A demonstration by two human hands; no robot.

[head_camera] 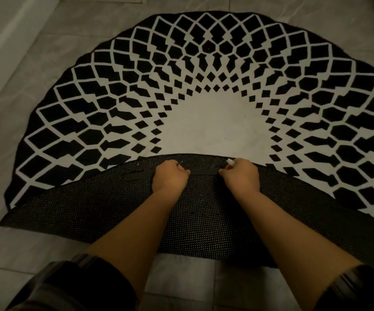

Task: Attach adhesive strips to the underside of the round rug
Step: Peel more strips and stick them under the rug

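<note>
A round black-and-white rug (215, 122) lies on the floor with its near part folded over, so the dark dotted underside (96, 207) faces up. A black adhesive strip (139, 175) lies flat across that underside, close to the fold's far edge. My left hand (170, 177) is curled into a fist pressing on the strip's middle. My right hand (241, 176) is closed at the strip's right end and pinches a small white piece (230, 162), maybe peeled backing. The strip's part under my hands is hidden.
Grey floor tiles (24, 250) surround the rug. A pale wall base or step (8, 46) runs diagonally at the upper left. Dark sleeves (69, 286) show at the bottom corners.
</note>
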